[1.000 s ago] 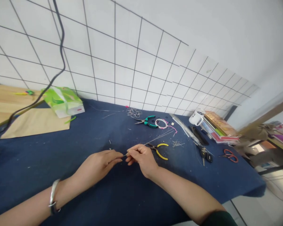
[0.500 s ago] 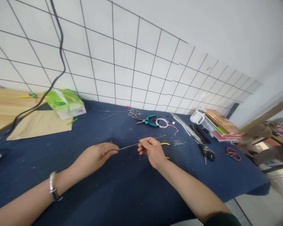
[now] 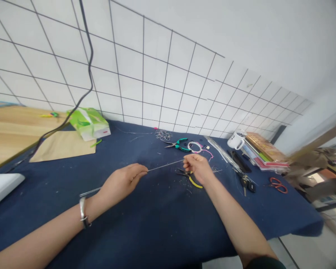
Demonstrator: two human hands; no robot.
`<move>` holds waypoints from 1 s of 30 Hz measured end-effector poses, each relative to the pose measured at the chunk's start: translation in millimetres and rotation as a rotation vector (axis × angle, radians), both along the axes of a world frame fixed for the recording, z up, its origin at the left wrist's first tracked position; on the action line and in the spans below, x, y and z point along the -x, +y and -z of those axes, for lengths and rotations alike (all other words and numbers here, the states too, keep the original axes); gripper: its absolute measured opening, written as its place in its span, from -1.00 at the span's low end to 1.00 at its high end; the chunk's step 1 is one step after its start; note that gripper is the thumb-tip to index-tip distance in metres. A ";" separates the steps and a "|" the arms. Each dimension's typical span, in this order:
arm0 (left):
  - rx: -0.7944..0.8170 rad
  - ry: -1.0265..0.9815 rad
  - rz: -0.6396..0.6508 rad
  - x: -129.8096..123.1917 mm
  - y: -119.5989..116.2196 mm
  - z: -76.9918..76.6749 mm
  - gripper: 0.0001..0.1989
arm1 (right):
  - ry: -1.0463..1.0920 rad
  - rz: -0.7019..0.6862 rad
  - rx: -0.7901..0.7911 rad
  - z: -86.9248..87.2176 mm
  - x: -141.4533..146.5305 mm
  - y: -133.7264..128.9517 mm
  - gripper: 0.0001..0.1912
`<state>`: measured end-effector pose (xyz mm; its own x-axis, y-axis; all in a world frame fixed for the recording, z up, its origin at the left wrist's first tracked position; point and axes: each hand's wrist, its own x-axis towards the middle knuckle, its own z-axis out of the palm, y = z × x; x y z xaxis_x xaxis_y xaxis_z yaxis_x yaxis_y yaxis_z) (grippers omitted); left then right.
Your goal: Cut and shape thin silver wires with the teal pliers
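Left grip (image 3: 125, 183) is pinching one end of the wire (image 3: 165, 165) between thumb and fingers; right grip (image 3: 198, 168) is pinching it farther along, fingers curling in. Wire is running straight between both hands over the table (image 3: 145, 231), sloping up slightly toward the right. Thin strands (image 3: 90, 192) are showing behind the left arm (image 3: 53, 235); cannot tell whether they are joining the held wire. Bracelet (image 3: 82, 211) is sitting on that arm. Yellow pliers (image 3: 195, 182) are lying just beside the right hand, which is partly covering them. Small clippings are scattering the cloth nearby. Green pliers (image 3: 177, 145) are lying farther back, jaws pointing left, handles reaching toward the ring (image 3: 195, 152). Wire tangle (image 3: 163, 135) is lying behind the green pliers, near the wall (image 3: 154, 67). Long wire bundle (image 3: 217, 148) is stretching along the right part of the table, the mug (image 3: 235, 141) standing behind it, just beside the books (image 3: 264, 153). Scissors (image 3: 277, 184) are lying near the right edge. Over on the left, packet (image 3: 89, 123) is resting at the back of the paper (image 3: 64, 147), board (image 3: 22, 125) lying beside, dark cable (image 3: 91, 67) hanging in front.
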<state>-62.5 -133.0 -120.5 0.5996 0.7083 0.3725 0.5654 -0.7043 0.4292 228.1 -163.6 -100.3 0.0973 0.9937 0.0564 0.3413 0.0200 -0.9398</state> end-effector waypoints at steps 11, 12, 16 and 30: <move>0.053 -0.025 -0.088 15.5 16.3 9.2 -0.68 | -1.172 -0.089 0.162 -13.8 -126.8 -51.3 -0.85; 0.061 -0.025 -0.084 14.6 15.4 10.1 -0.68 | -1.227 -0.106 0.166 -8.3 -126.7 -51.9 -0.84; 0.103 -0.026 -0.094 14.7 14.5 13.2 -0.68 | -1.338 -0.145 0.152 3.3 -129.6 -46.5 -0.83; 0.118 -0.080 -0.108 16.8 17.5 14.9 -0.67 | -0.547 0.124 -0.049 -37.4 -152.9 -30.6 -0.89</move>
